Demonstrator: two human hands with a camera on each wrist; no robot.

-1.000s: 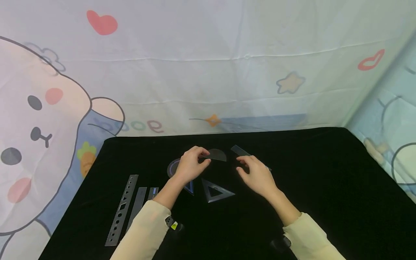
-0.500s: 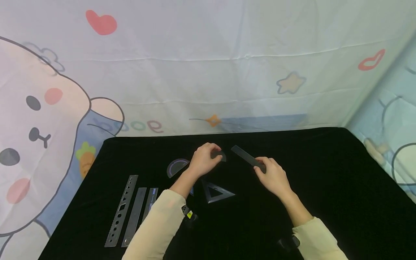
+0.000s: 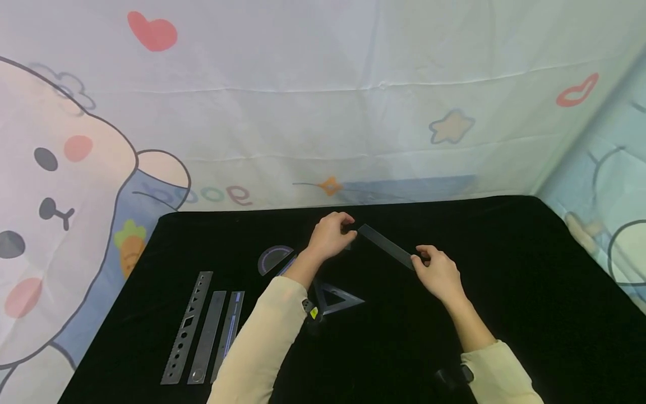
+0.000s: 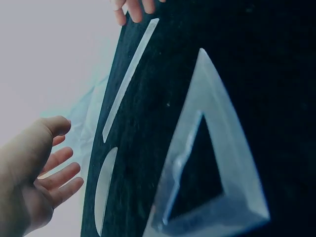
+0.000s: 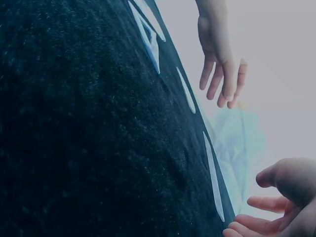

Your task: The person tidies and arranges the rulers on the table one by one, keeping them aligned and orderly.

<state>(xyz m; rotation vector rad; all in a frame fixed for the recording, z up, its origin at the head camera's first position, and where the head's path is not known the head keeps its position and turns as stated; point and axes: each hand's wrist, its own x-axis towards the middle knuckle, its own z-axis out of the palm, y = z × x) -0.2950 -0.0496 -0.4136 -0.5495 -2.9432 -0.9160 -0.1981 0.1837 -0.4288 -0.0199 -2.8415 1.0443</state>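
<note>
A short clear ruler [image 3: 386,246] lies slantwise on the black cloth. My right hand [image 3: 438,274] hovers at its right end, thumb and fingers spread; in the right wrist view the fingers [image 5: 261,224] look apart from the ruler [image 5: 213,175]. Above a small protractor [image 4: 103,192] my left hand [image 3: 330,235] hangs, thumb and fingers apart, near the ruler's left end. It hides most of that protractor in the head view. In the left wrist view nothing is in the left fingers [image 4: 59,182]. A clear set square [image 3: 340,303] lies nearer the front.
On the left lie a long stencil ruler [image 3: 187,328], a plain ruler [image 3: 209,336] and a blue-marked ruler [image 3: 231,328], partly behind the left sleeve [image 3: 262,342]. Another protractor [image 3: 272,259] lies behind the left forearm. A printed curtain [image 3: 303,112] hangs behind the table.
My left hand has moved right from the small protractor toward the ruler's left end. My right hand has shifted right along the ruler, uncovering more of it. The ruler stays in place.
</note>
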